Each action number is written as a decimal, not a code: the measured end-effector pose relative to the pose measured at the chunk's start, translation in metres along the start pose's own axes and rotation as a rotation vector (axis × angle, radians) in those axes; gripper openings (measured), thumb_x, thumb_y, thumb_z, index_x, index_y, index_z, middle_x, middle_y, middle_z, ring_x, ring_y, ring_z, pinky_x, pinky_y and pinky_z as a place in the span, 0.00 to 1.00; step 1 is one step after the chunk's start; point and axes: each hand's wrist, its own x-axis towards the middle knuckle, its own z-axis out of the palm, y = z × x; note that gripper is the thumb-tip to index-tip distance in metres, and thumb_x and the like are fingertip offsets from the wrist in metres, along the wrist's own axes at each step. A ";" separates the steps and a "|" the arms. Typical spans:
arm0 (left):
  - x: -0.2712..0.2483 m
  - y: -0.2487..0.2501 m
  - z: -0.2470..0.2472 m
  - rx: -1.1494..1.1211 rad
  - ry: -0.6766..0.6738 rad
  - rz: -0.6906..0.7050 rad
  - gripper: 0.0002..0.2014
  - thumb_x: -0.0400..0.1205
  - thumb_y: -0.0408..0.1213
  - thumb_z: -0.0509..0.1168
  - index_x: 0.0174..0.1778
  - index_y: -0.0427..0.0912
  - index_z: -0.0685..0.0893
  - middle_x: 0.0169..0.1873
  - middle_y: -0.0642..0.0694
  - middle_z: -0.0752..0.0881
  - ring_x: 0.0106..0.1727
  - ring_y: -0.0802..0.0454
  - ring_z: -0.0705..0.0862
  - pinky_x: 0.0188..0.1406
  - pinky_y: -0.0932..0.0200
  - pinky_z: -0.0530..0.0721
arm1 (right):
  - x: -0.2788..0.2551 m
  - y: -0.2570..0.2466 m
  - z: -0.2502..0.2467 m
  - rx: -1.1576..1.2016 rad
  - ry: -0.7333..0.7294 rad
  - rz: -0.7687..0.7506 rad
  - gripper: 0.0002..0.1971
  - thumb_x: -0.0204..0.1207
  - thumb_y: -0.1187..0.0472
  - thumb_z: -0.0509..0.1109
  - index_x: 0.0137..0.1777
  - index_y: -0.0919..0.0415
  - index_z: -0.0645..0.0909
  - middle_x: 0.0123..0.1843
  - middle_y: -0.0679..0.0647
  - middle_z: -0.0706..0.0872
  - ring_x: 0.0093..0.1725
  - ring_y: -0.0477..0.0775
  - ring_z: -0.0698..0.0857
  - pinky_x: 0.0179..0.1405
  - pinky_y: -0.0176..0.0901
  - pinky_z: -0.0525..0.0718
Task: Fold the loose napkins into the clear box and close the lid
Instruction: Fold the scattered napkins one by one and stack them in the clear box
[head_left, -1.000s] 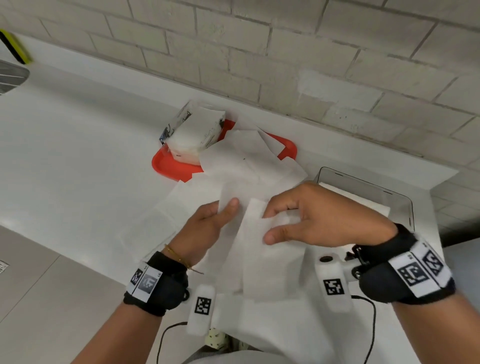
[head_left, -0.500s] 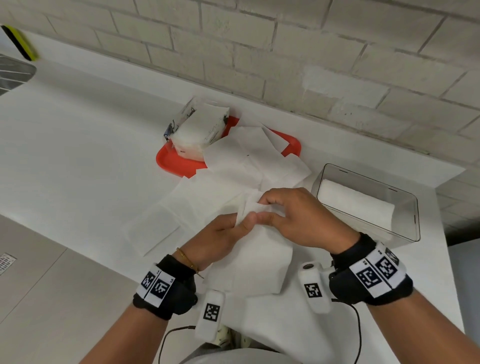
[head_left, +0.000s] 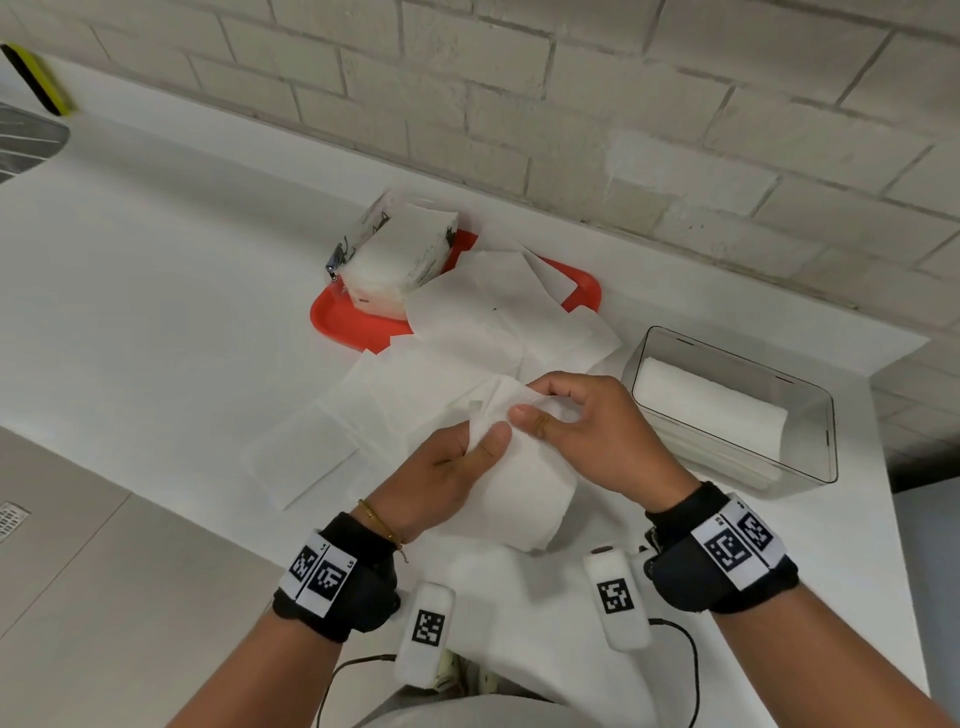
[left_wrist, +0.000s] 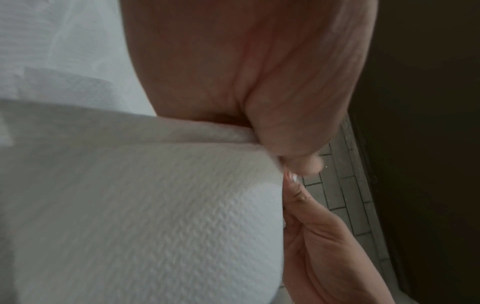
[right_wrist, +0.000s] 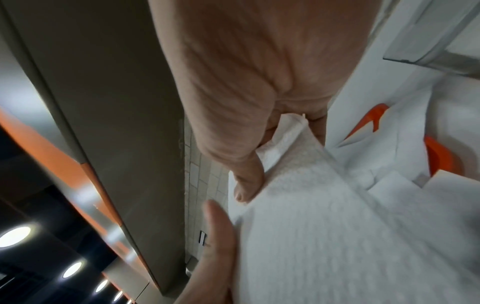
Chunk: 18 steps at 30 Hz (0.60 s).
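While one napkin is pinched at its upper edge between the thumb and curled fingers of both the left hand and the right hand, the fold is judged to be in progress: the sheet is doubled over and bulges in a loop below the hands, held just above the white counter. Progress is read as partial. The clear box, set to the right of the hands, is seen open, with white folded paper already lying inside. No lid is identified in any view. Several loose napkins are spread flat on the counter between the hands and the red tray, some overlapping the tray, beside an opened napkin pack. These are judged still to be folded and boxed, and the closing not yet done.
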 end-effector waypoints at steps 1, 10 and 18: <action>0.002 -0.001 -0.001 0.054 -0.006 0.024 0.26 0.87 0.60 0.60 0.51 0.40 0.88 0.41 0.52 0.91 0.44 0.54 0.89 0.45 0.51 0.88 | 0.000 0.003 -0.001 -0.017 -0.025 -0.022 0.15 0.77 0.54 0.82 0.62 0.46 0.88 0.58 0.38 0.92 0.60 0.38 0.89 0.67 0.46 0.86; 0.015 -0.002 -0.016 0.495 -0.222 0.009 0.08 0.78 0.49 0.80 0.39 0.59 0.86 0.36 0.63 0.88 0.39 0.64 0.87 0.41 0.68 0.83 | 0.008 0.032 -0.027 -0.099 -0.346 0.131 0.18 0.68 0.51 0.88 0.57 0.48 0.92 0.43 0.56 0.86 0.42 0.49 0.84 0.50 0.49 0.85; -0.007 -0.027 -0.046 0.126 0.201 -0.117 0.11 0.70 0.37 0.87 0.45 0.44 0.94 0.44 0.47 0.95 0.47 0.48 0.94 0.50 0.53 0.91 | -0.016 0.076 -0.024 0.400 -0.098 0.196 0.09 0.79 0.65 0.78 0.57 0.57 0.89 0.54 0.50 0.95 0.54 0.50 0.92 0.57 0.39 0.87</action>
